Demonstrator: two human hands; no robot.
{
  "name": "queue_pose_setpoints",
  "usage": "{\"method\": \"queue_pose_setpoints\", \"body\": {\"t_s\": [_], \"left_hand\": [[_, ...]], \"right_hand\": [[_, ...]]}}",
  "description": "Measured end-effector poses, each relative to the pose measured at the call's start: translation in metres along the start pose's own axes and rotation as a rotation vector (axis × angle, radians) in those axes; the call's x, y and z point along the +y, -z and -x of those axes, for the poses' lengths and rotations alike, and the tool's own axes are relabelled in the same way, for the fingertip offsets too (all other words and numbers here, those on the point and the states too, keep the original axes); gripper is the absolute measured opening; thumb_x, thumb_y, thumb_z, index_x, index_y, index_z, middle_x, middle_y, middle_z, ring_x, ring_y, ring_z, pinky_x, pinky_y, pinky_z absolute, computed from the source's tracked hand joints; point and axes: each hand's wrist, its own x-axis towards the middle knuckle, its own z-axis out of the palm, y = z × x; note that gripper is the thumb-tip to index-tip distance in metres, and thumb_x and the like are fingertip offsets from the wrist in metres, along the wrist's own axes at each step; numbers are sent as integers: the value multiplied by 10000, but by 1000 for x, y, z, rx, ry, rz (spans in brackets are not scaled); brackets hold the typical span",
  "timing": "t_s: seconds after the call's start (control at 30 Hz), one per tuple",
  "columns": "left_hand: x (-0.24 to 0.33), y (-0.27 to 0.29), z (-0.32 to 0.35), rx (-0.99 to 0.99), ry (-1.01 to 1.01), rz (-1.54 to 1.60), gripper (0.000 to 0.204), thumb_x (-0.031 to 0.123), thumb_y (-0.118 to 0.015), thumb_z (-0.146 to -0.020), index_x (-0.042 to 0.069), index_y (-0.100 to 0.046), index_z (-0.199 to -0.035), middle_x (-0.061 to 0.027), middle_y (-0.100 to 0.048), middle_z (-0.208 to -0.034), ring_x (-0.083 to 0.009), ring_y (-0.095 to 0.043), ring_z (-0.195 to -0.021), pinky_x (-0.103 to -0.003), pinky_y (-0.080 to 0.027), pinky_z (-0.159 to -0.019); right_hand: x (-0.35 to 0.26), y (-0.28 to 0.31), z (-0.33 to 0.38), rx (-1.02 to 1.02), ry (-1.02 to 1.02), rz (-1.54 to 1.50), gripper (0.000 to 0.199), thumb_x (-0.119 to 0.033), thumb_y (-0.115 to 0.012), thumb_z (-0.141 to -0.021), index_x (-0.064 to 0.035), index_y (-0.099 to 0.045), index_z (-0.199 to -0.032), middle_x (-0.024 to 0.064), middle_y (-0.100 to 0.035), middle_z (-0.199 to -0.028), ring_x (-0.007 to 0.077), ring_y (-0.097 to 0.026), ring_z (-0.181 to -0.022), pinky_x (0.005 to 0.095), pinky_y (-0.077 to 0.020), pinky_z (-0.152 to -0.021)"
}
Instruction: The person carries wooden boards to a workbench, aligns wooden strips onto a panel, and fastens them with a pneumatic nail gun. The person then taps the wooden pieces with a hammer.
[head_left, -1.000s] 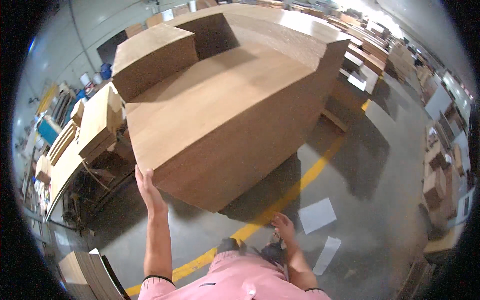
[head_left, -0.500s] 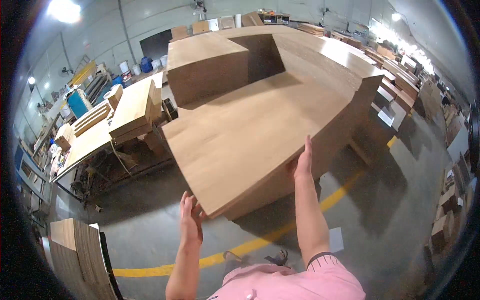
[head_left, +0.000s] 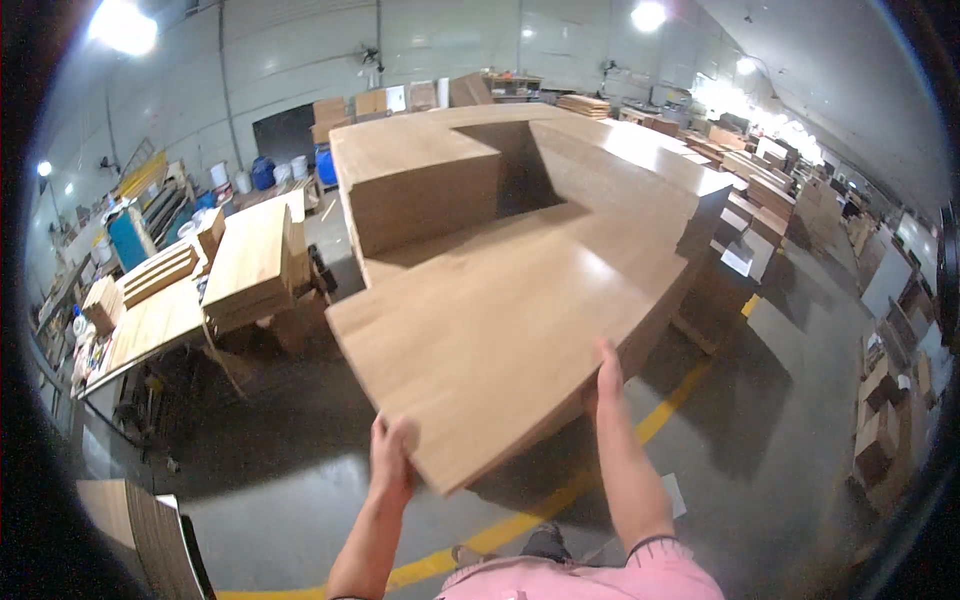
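Note:
A wide light-brown wooden panel [head_left: 480, 340] lies on a big stack of boards, its near corner jutting out toward me. At its left edge, just behind that corner, my left hand [head_left: 392, 455] is closed round the board, thumb side up. Along the right edge my right hand [head_left: 605, 385] grips the same panel from the side; its fingers underneath are hidden. Behind the panel rise a higher block of stacked boards [head_left: 430, 205] on the left and a long stack [head_left: 630, 155] on the right, with a dark gap between them.
To the left stands a worktable [head_left: 155, 325] with pale boards [head_left: 250, 260] piled on it. Another board stack [head_left: 150, 530] is at the lower left. A yellow line [head_left: 520, 525] crosses the grey floor. Offcuts [head_left: 880, 430] lie along the right side; blue barrels [head_left: 262, 172] stand far back.
The panel's near corner sits lower in the picture, closer to me, and both hands have come down with it. My left hand now closes round the edge. The view has tilted up.

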Motion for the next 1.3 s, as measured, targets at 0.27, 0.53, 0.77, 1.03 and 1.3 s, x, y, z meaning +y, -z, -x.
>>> {"method": "queue_pose_setpoints", "body": {"t_s": [0.27, 0.53, 0.77, 1.03, 1.3], "left_hand": [[44, 71, 45, 99, -14, -51, 471, 288, -579, -878, 102, -490, -1301, -72, -560, -1193, -226, -588, -1086, -391, -507, -921], [4, 145, 10, 175, -39, -220, 276, 406, -561, -937, 143, -559, -1020, 31, -507, -984, -103, -490, -919, -288, -421, -793], [59, 83, -20, 39, 95, -100, 647, 490, -418, -1051, 88, -342, -1552, -71, -417, -1554, -222, -427, -1383, -377, -362, -1138], [121, 64, -134, 219, 218, -323, 641, 542, -481, -1010, 13, -575, -1360, -148, -659, -1271, -220, -657, -1090, -370, -528, -916], [130, 44, -145, 309, 141, -746, 670, 520, -388, -1039, -11, -515, -1428, -159, -549, -1455, -273, -490, -1354, -389, -371, -1109]], "right_hand": [[-55, 112, -59, 80, 247, -145, 528, -488, -495, -984, -62, -578, -1283, 98, -630, -1226, 269, -611, -1103, 418, -507, -952], [-33, 196, -118, 208, 623, 252, 512, -476, -498, -978, -87, -561, -1304, 81, -609, -1237, 261, -599, -1118, 414, -503, -937], [-69, 161, -87, 130, 370, 161, 624, -565, -462, -966, -98, -510, -1376, 84, -549, -1344, 283, -538, -1218, 459, -468, -987], [-88, 40, -26, 211, 313, 173, 703, -616, -464, -968, -79, -471, -1421, 98, -559, -1325, 289, -562, -1167, 454, -475, -979], [-100, 37, -25, 118, 342, 116, 658, -546, -475, -965, -65, -468, -1414, 118, -544, -1312, 273, -548, -1147, 446, -473, -953]]}}
